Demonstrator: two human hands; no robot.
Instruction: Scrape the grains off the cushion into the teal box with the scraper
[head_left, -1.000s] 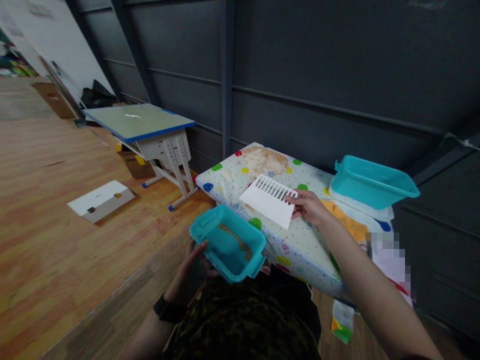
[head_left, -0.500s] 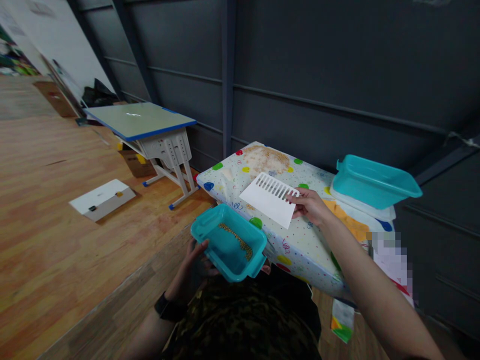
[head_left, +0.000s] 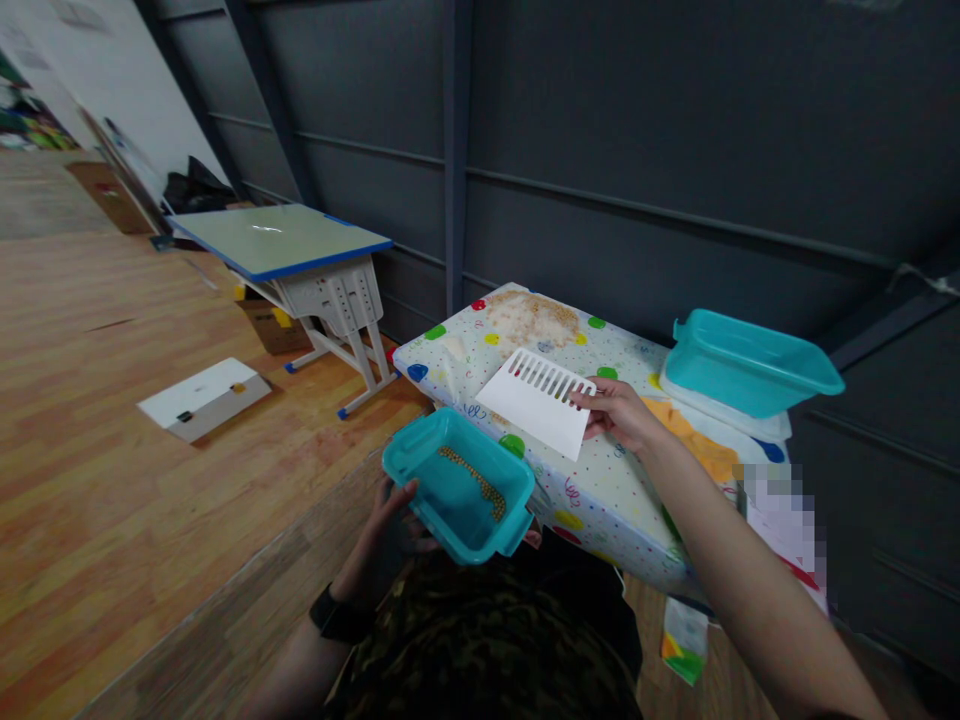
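My left hand point(head_left: 394, 508) grips a teal plastic tub point(head_left: 457, 485) from below, holding it just off the near edge of the table. A thin line of brown grains point(head_left: 472, 477) lies in the tub. My right hand point(head_left: 616, 410) pinches a white slotted scraper card point(head_left: 536, 402) by its right corner, flat above the dotted tablecloth point(head_left: 600, 480). A pile of pale and brown grains point(head_left: 531, 316) lies on the cloth at the table's far left end.
A second teal tub point(head_left: 746, 365) sits on a white lid at the table's right end, over an orange cloth point(head_left: 694, 440). A grey wall stands behind. A school desk point(head_left: 289, 245) and a white flat box point(head_left: 202, 398) are on the wooden floor to the left.
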